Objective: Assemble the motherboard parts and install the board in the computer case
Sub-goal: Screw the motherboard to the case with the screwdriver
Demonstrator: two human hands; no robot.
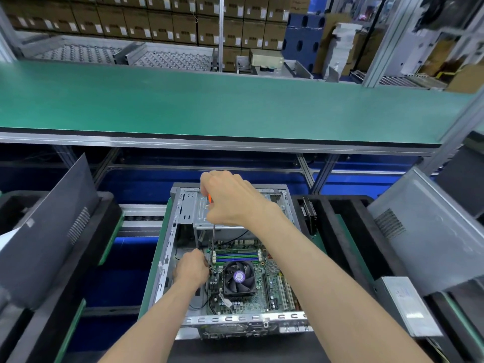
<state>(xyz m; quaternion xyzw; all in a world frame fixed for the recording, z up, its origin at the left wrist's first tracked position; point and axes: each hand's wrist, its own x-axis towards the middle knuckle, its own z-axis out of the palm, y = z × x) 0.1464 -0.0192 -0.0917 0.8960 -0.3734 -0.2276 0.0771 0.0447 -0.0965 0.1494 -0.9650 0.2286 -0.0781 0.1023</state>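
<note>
There is one view only, from a wide-angle camera worn on the person's head. It looks forward and steeply down onto the open case [230, 252], which sits low and centred, close beneath the lens. Both forearms enter from the bottom edge and reach toward the case. Above the case, the green shelf [209, 100] crosses the whole width, its edge bowed by the lens. Beyond the shelf, far from the case, stacked boxes [146, 19] fill the top. No second view shares the scene.

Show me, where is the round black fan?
The round black fan sits on the green motherboard inside the open metal case, just right of the left hand.
</note>
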